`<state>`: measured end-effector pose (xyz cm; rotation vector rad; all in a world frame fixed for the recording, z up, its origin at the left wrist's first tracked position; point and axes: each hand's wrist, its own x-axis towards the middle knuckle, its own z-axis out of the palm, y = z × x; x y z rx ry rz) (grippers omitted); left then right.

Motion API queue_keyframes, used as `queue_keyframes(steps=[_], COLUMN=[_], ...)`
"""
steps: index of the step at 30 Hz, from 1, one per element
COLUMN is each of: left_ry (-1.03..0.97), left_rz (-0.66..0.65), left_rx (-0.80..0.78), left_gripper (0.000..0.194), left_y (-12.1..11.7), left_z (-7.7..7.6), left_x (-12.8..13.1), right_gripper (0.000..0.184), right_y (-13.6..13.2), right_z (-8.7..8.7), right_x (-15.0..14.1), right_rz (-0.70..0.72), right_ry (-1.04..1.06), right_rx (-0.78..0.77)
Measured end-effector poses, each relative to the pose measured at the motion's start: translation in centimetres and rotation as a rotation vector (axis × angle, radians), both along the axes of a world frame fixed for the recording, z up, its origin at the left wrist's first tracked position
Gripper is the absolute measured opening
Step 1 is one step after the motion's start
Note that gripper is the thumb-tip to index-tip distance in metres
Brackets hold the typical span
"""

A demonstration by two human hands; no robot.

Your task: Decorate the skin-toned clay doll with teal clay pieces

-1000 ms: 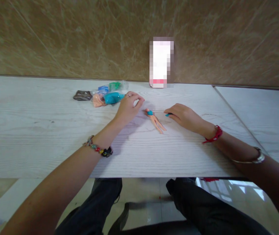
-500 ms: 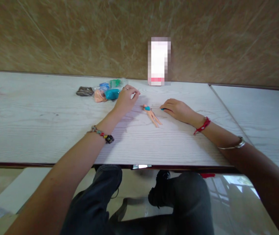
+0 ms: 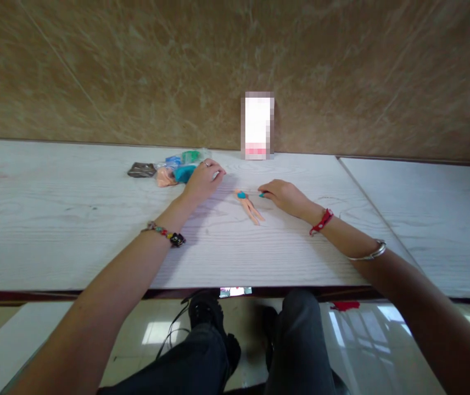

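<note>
A small doll-like clay figure (image 3: 250,209) with peach limbs and a blue-green top lies on the white table between my hands. To its right, my right hand (image 3: 286,196) pinches a bit of blue-green clay (image 3: 262,195) just above the surface. On the other side, my left hand (image 3: 205,178) is beside the bagged blue-green clay (image 3: 183,174) and partly covers it. Its thumb and fingertips are drawn together; whatever may be between them is too small to make out.
Bags of peach clay (image 3: 166,176), green clay (image 3: 191,157), blue clay (image 3: 173,161) and dark brown clay (image 3: 141,170) lie at the table's back left. A blurred-out phone-shaped object (image 3: 257,123) leans on the marbled wall. The table (image 3: 74,236) has a seam at right.
The view has tilted up a little, so everything on the table sits lower and slightly left. Both hands keep nearly the same pose around the figure. My legs have shifted below the table.
</note>
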<state>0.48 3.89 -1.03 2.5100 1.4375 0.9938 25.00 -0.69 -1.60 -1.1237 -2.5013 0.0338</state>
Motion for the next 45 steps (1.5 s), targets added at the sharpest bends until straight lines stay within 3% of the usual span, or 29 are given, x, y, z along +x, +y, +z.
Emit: queue_keyframes(steps=[10,18,26,41,45], left_ry=[0.045,0.04,0.058,0.057,0.071], left_rz=[-0.058,-0.03,-0.048,-0.105,-0.117], left_rx=[-0.018,-0.033,-0.078,-0.113,-0.124], left_gripper=[0.022,0.025,0.025,0.024,0.023], left_y=[0.2,0.2,-0.1,-1.2,-1.1], left_z=[-0.1,-0.1,-0.1,-0.3,-0.5], left_x=[-0.2,-0.1,-0.1,-0.2,-0.1], right_gripper=[0.02,0.009,0.024,0.031,0.025], right_y=[0.0,0.2,0.2,-0.5,-0.3], right_z=[-0.1,0.1,-0.1,0.1,0.0], right_x=[0.2,-0.1,-0.7,-0.4,-0.2], right_rz=[0.048,0.01,0.067,-0.023,-0.052], right_ry=[-0.059,0.077,0.02,0.022,0.047], right_rx=[0.023,-0.053,-0.047,-0.11,-0.108])
